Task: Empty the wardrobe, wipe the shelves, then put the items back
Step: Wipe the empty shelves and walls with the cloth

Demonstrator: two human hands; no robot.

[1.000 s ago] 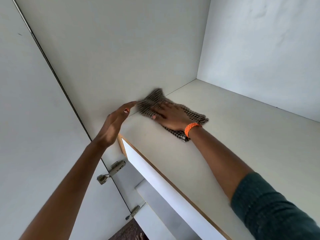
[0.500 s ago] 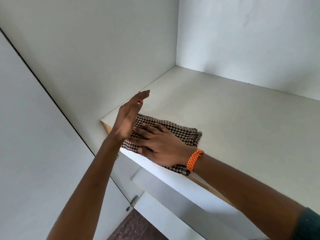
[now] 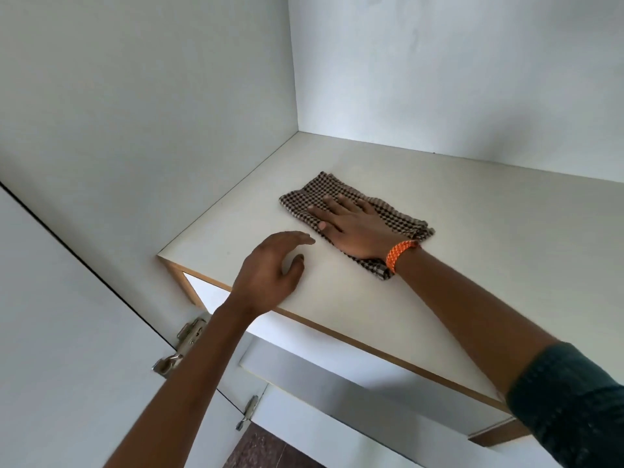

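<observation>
While the right hand (image 3: 354, 228) presses flat, fingers straight, on the folded brown-and-white checked woven cloth (image 3: 358, 219), that cloth lies on the white laminate shelf (image 3: 472, 265) toward its left half, nearer the left wall than the back wall; nothing is clenched, only palm pressure; left hand (image 3: 270, 275) rests near the shelf's front edge close to the front-left corner, fingers loosely curved, grasping nothing. Risks, judged: the cloth may bunch or slide out from under a flat palm on a fast stroke; a pull toward the front edge could drop it off the lip; the left hand sits just beside the cloth's path and may be struck. Room: bare shelf runs wide to the right and back to the rear corner; left wall (image 3: 152, 113) and back wall (image 3: 456, 69) stop strokes; metal door hinge (image 3: 184, 346) below the front-left corner.
</observation>
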